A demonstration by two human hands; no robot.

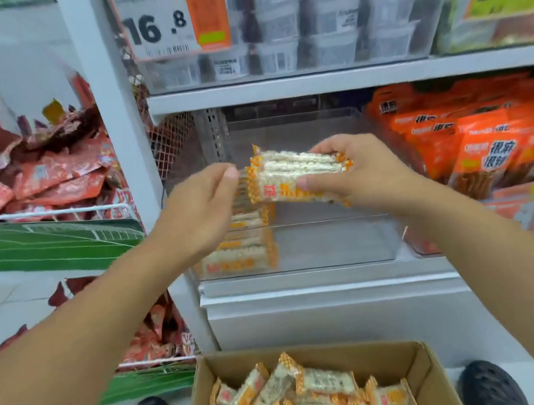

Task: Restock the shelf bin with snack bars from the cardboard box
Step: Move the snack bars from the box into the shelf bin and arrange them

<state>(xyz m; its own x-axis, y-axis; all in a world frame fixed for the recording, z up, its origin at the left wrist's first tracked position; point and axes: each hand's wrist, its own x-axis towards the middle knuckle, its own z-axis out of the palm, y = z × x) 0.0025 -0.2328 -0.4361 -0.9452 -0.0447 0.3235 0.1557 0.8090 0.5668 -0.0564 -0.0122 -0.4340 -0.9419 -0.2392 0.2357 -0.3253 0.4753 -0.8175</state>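
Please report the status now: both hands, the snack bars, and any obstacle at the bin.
Right hand grips snack bars; left hand holds nothing, fingers loosely curled. Bars above clear bin, few stacked inside. Nothing blocking; cardboard box holds more.

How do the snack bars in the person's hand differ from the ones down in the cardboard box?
The held snack bars form a neat aligned stack gripped by the right hand in front of the clear shelf bin; the boxed snack bars lie loose, jumbled at all angles in the cardboard box at the person's feet. Both share orange-and-white wrappers.
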